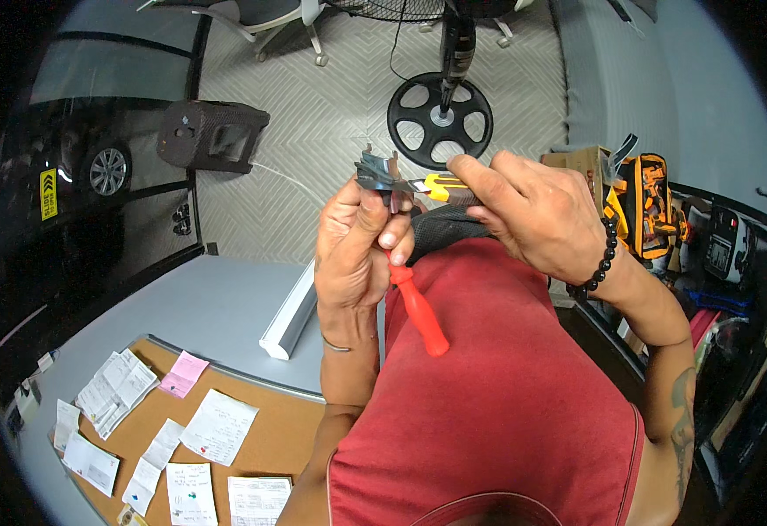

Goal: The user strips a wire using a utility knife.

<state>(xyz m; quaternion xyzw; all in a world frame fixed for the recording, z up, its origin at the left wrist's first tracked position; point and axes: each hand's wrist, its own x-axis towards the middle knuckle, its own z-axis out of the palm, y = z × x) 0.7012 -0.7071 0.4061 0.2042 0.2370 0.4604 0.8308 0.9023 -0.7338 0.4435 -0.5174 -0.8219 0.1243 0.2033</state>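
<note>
My left hand point(364, 243) grips a small dark metal bracket point(378, 172) with upright prongs, together with a screwdriver whose red handle point(421, 312) hangs below the fingers over the red shirt. In my right hand point(535, 210) is a yellow and black utility knife point(446, 187), held level. Its metal tip meets or lies very near the right side of the bracket; whether they touch cannot be told. The screwdriver's shaft is mostly hidden by the left fingers.
A standing fan's round black base point(441, 118) is on the patterned floor ahead, with a black speaker-like box point(216, 137) left of it. A white tube-shaped housing point(291, 315) lies at left near a corkboard point(226, 486) with pinned papers. An orange-trimmed tool bag point(646, 204) stands at right.
</note>
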